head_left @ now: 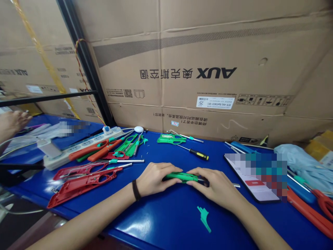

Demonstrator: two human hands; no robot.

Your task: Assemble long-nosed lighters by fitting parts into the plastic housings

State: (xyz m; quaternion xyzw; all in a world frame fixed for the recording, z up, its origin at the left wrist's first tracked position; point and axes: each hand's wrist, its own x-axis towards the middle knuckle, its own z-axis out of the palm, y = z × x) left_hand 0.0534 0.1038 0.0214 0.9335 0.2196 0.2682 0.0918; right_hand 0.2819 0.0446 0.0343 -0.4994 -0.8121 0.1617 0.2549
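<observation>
My left hand (156,178) and my right hand (214,185) both close around a green plastic lighter shell (179,176) that lies on the blue table (161,222). A dark part of it and a metal tip stick out past my right hand. A black band sits on my left wrist. A small teal plastic piece (203,217) lies loose in front of my right arm.
Red shell halves (83,182), orange and green shells (125,146), a power strip (80,147), a screwdriver (195,152), a phone (253,177), a light blue cloth (307,166) and large cardboard boxes (208,69) behind. Another person's hand (11,123) at far left.
</observation>
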